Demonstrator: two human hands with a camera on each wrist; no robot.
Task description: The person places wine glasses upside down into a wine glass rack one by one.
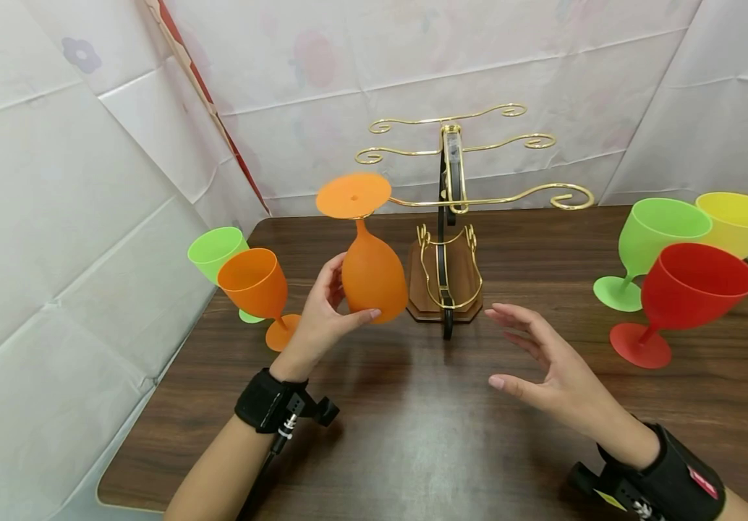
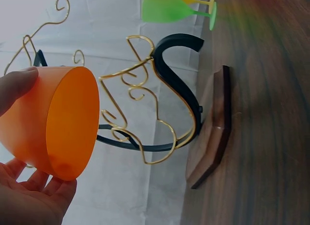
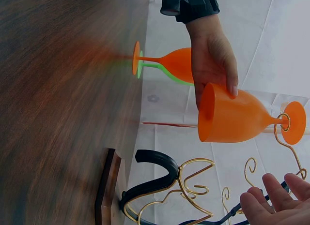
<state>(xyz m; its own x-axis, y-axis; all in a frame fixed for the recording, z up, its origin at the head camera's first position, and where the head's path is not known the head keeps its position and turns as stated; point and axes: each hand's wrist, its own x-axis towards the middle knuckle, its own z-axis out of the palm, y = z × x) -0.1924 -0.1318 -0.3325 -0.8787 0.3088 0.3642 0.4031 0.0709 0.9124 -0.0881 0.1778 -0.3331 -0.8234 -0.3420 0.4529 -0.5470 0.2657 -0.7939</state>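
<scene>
My left hand [image 1: 325,315] grips the bowl of an orange goblet [image 1: 374,278], held upside down with its foot on top. The goblet's stem sits in the curled left end of the rack's lowest gold arm, as the right wrist view shows. The gold and black wine rack [image 1: 445,275] stands on a wooden base [image 2: 213,130] just right of the goblet. On the rack's other side, my right hand [image 1: 550,362] hovers with fingers spread and thumb apart, holding nothing. In the right wrist view its fingertips [image 3: 273,186] show near the rack's arms.
At the left, a second orange goblet [image 1: 260,286] stands upright before a green one [image 1: 214,253]. Upright on the right are a red goblet [image 1: 693,289], a green goblet [image 1: 660,224] and a yellow goblet [image 1: 745,221]. White sheeting [image 1: 315,65] hangs behind the wooden table [image 1: 439,441].
</scene>
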